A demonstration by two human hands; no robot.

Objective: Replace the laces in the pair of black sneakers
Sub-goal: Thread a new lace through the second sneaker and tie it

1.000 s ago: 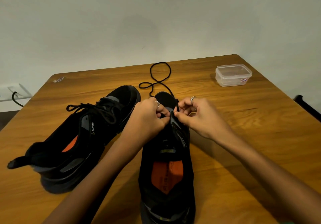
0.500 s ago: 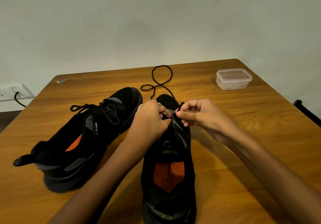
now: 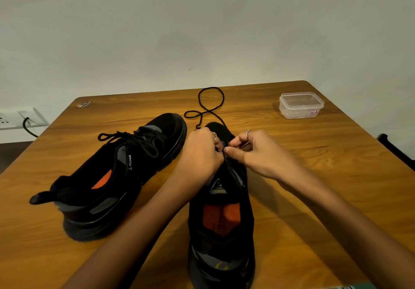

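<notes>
Two black sneakers with orange insoles lie on the wooden table [image 3: 314, 176]. The left sneaker [image 3: 112, 176] is laced and tilted, toe pointing far right. The right sneaker [image 3: 221, 221] points straight away from me. My left hand [image 3: 199, 154] grips its upper by the front eyelets, fingers curled. My right hand [image 3: 256, 151] pinches the black lace [image 3: 211, 100] at the same spot, thumb against fingertips. The rest of the lace trails in loops on the table beyond the toe. The eyelets under my fingers are hidden.
A clear plastic container [image 3: 301, 104] stands at the far right of the table. A wall socket with a black cable [image 3: 24, 122] is off the table's left edge. A dark object [image 3: 390, 147] pokes in past the right edge. A small wrapper [image 3: 84, 104] lies at the far left corner.
The view has tilted a little, so everything sits lower in frame. My right thumb and fingers have closed in toward my left hand at the front eyelets. The sneakers have not moved.
</notes>
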